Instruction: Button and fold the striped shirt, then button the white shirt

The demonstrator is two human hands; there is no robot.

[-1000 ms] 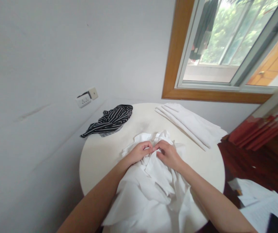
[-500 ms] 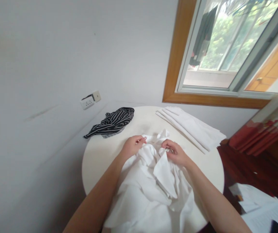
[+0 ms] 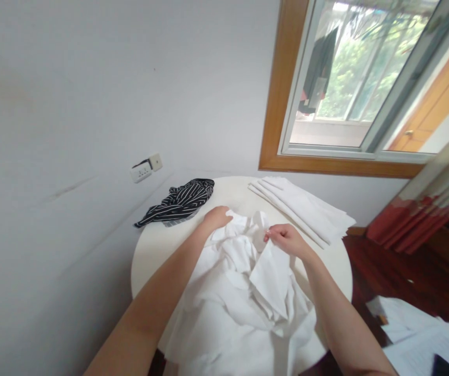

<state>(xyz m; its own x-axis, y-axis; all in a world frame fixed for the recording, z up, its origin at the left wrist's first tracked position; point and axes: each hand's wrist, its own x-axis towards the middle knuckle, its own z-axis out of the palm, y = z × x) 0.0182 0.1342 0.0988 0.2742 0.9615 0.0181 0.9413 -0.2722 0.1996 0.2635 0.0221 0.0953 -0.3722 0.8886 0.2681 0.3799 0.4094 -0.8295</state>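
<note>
A crumpled white shirt [image 3: 228,318] spreads over the near half of a round white table [image 3: 150,250], and its lower part hangs past the front edge. At its far left end my left hand [image 3: 217,217] grips the cloth, with most of its fingers hidden under or behind the fabric. My right hand [image 3: 285,238] is closed in a pinch on the shirt's upper right part. Just below that pinch a pointed flap of the shirt lies folded over. Loose folds bunch up between the two hands.
A black-and-white striped cloth [image 3: 181,201] lies at the table's far left edge. Folded white fabric [image 3: 306,209] rests at the far right. Wall sockets [image 3: 141,171], a wood-framed window [image 3: 334,165] and a red-and-cream curtain [image 3: 400,224] are beyond. Papers [image 3: 424,334] lie at lower right.
My left hand has turned over the shirt's far edge, hiding its fingers. The right hand has shifted slightly up and right, drawing the pointed flap a little wider. The view has shifted slightly.
</note>
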